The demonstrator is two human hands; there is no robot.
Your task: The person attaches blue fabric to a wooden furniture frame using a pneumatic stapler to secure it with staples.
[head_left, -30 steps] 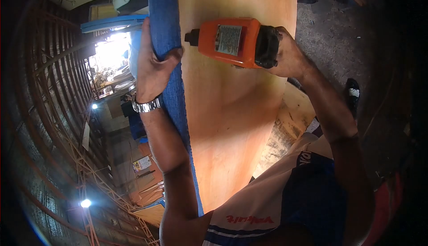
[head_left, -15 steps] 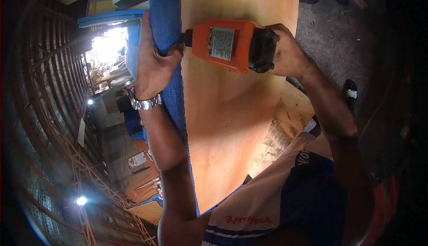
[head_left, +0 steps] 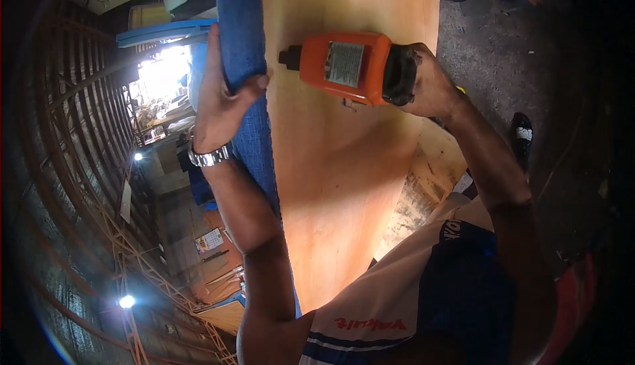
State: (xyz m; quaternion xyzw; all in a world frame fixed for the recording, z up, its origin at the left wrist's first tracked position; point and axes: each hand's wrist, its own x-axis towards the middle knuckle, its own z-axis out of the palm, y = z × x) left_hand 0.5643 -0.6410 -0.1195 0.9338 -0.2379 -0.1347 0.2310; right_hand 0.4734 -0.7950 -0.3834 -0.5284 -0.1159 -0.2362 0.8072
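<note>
A wooden panel [head_left: 331, 186] spans the middle of the view, with blue fabric [head_left: 246, 34] folded over its left edge. My left hand [head_left: 218, 110] grips that edge, its thumb pressing on the fabric's border and its other fingers along the outer side, partly hidden. My right hand [head_left: 433, 84] is closed around the rear of an orange staple gun [head_left: 374, 67] with a label on its side. The tool's black nose points left, a short way off the fabric's border and over bare wood. The right fingers are largely hidden behind the tool.
Another wooden piece [head_left: 430, 166] lies below the panel at right. A shoe [head_left: 522, 133] shows on the dark floor [head_left: 476, 54]. Blue strips [head_left: 165, 31] stick out at the upper left. Roof beams and a calendar [head_left: 209, 240] are at far left.
The staple gun has moved right, its nose coming away from the fabric's border. My left hand has shifted slightly, with the thumb still on the fabric.
</note>
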